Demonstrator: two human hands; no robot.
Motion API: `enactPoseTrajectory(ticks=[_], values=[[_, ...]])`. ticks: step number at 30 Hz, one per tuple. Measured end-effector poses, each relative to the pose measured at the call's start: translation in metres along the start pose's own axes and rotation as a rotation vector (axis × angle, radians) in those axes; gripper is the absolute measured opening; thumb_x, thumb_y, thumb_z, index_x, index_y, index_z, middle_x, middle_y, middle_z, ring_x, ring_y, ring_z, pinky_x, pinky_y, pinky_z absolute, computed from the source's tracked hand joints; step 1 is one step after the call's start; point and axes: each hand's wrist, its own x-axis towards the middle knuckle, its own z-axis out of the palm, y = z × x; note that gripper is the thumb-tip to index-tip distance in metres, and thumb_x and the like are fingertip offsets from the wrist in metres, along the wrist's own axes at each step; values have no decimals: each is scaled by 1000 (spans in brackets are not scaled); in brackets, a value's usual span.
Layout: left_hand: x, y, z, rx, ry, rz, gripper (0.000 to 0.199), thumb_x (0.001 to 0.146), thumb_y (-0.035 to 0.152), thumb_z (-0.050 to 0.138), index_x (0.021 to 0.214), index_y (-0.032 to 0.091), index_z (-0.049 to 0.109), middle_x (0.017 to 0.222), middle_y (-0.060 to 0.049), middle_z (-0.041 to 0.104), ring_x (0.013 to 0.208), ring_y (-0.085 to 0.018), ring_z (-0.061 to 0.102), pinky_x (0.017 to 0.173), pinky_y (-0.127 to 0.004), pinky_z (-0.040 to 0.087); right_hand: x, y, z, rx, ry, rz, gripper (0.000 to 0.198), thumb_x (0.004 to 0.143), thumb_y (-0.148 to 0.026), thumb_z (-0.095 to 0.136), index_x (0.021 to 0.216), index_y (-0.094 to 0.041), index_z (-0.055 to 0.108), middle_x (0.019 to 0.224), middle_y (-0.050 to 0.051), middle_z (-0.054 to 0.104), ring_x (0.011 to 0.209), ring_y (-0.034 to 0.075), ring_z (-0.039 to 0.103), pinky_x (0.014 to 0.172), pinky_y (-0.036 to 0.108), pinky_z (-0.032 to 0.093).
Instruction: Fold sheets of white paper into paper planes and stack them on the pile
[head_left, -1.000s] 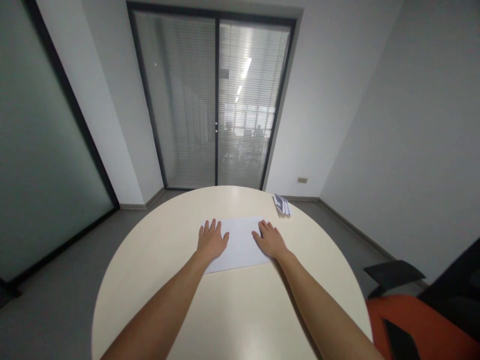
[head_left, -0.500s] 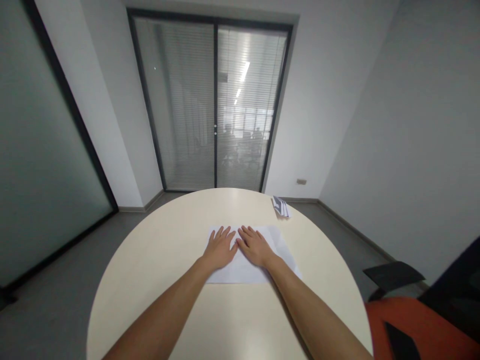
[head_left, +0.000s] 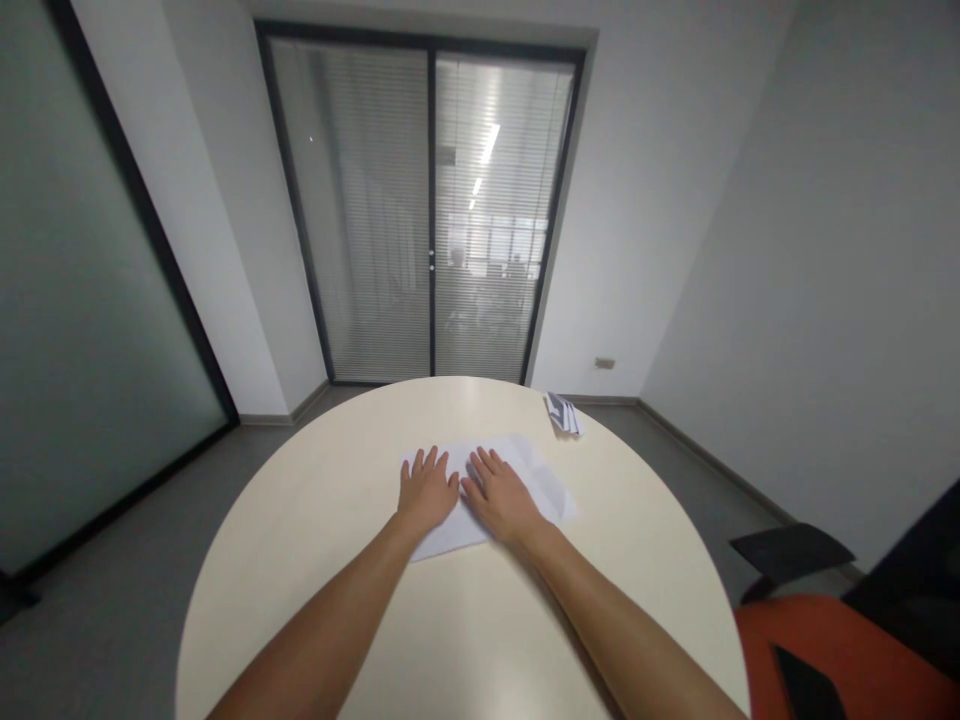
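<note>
A white sheet of paper [head_left: 536, 475] lies on the round cream table [head_left: 300, 560], turned slightly askew, with faint creases on its right part. My left hand [head_left: 427, 492] rests palm down on the sheet's left side, fingers spread. Beside it, my right hand [head_left: 501, 497] is laid flat on the middle of the same sheet, its fingers stretched forward. A narrow gap separates the two hands. Parts of the paper are hidden beneath my palms and right wrist.
A small folded piece of printed paper [head_left: 564, 414] stands near the table's far right edge. An orange chair [head_left: 806, 640] with a black armrest [head_left: 791, 556] is at the right. Beyond the table are glazed doors with blinds [head_left: 375, 220].
The sheet has turned counterclockwise and shifted a little to the left under my hands. Both hands moved slightly left with it and stayed flat.
</note>
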Motion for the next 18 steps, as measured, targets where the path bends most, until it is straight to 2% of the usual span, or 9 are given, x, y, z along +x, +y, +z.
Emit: enactPoseTrajectory(ticks=[2,4,8,10,12,14,16,18], values=[[4,-5,1,13,8,-53,55,98,43,32,147,21,45,160,-10,34,149,-33,26,118,-57,22,1,0,4,17,-92,-5,68,101,-55,25,155,-14,33,163,11,26,151,31,19,121,46,18],[6,-8,2,20,12,-79,56,98,44,32,147,20,45,160,-10,34,149,-34,26,118,-57,22,2,11,4,-9,-132,63,72,100,-58,26,157,-14,29,164,11,22,152,32,15,121,46,14],[3,-7,0,37,28,-87,58,98,47,33,147,19,45,159,-12,35,148,-36,26,118,-57,22,7,45,0,-96,-112,248,74,100,-58,26,157,-12,27,164,13,21,151,34,16,120,47,14],[-2,-4,-4,36,54,-33,59,98,48,34,148,19,42,159,-13,35,149,-36,24,119,-57,18,9,56,-1,-120,-101,270,74,100,-58,27,157,-12,27,164,12,23,151,33,17,120,46,14],[-8,1,-8,6,63,137,61,98,50,36,151,20,38,162,-10,30,151,-33,19,122,-52,15,11,61,0,-129,-95,267,73,100,-58,27,157,-12,27,164,11,23,151,33,17,120,46,14],[-13,5,-11,-42,12,283,65,97,56,36,154,24,33,164,-7,24,152,-32,15,122,-50,14,12,62,0,-129,-101,258,72,99,-57,27,157,-13,27,164,11,22,152,31,16,120,45,14],[-16,7,-12,-69,-77,297,68,96,61,34,155,26,33,165,-7,22,152,-34,15,122,-52,15,12,63,-1,-126,-113,253,71,100,-57,27,157,-15,28,164,10,22,152,30,16,120,45,14],[-17,8,-12,-71,-130,249,69,96,64,32,154,27,35,164,-7,24,151,-37,16,120,-56,16,12,63,-5,-126,-103,270,69,100,-55,28,156,-15,30,164,11,24,151,30,17,119,46,14]])
